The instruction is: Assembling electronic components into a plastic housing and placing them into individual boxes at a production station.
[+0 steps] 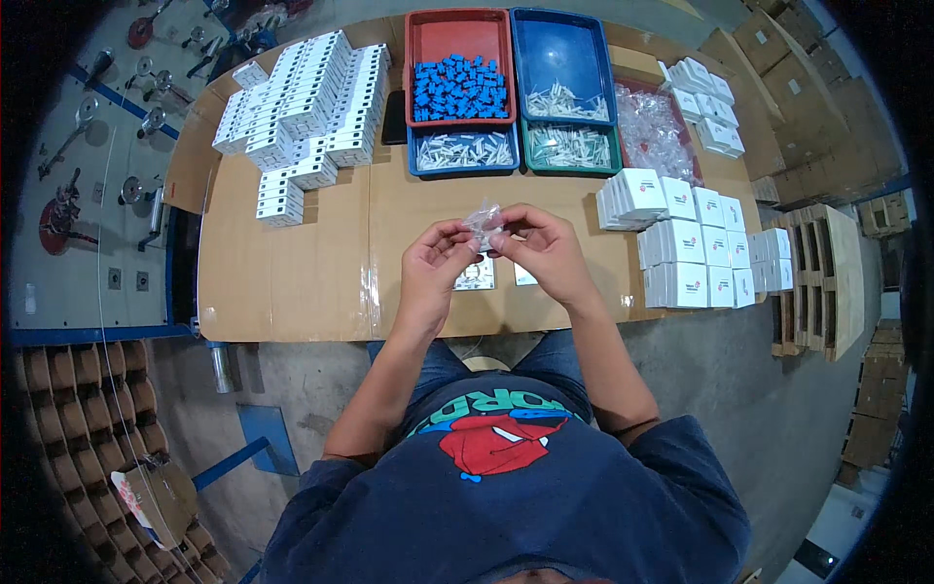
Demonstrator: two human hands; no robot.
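Note:
Between both hands, above the cardboard-covered table [292, 282], is a small clear plastic bag [484, 220]. My left hand [436, 255] pinches its left side with thumb and fingers. My right hand [545, 251] grips the opposite side the same way. What the bag contains, if anything, is too small to make out. Just below the hands a white printed piece [475, 275] lies on the cardboard. A second white piece [524, 273] shows beside it, partly covered by my right hand.
Stacked white boxes [311, 97] stand at the left, more white boxes [686, 243] at the right. Along the back are a red tray [457, 39] of blue parts, blue trays [559, 58] and a green tray [574, 146] of small white parts, and a heap of clear bags [652, 127].

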